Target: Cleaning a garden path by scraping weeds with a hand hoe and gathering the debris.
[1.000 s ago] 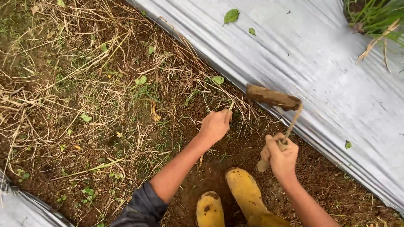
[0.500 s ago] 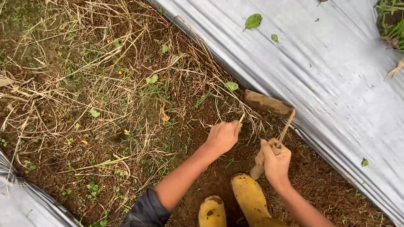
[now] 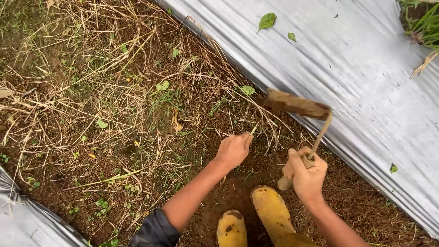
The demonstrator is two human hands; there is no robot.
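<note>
The right hand (image 3: 307, 173) has its fingers wrapped tight around the wooden handle of a small hoe (image 3: 299, 106), whose muddy blade is raised above and just beyond them, over the edge of the silver plastic mulch (image 3: 356, 68). The left hand (image 3: 233, 150) pinches dry grass stalks (image 3: 253, 130) at its fingertips. Yellow boots (image 3: 270, 212) stand below both hands.

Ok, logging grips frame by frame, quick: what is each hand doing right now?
Left hand: closed, pinching dry grass stalks.
Right hand: closed around the handle of a small hand hoe, blade raised.
</note>
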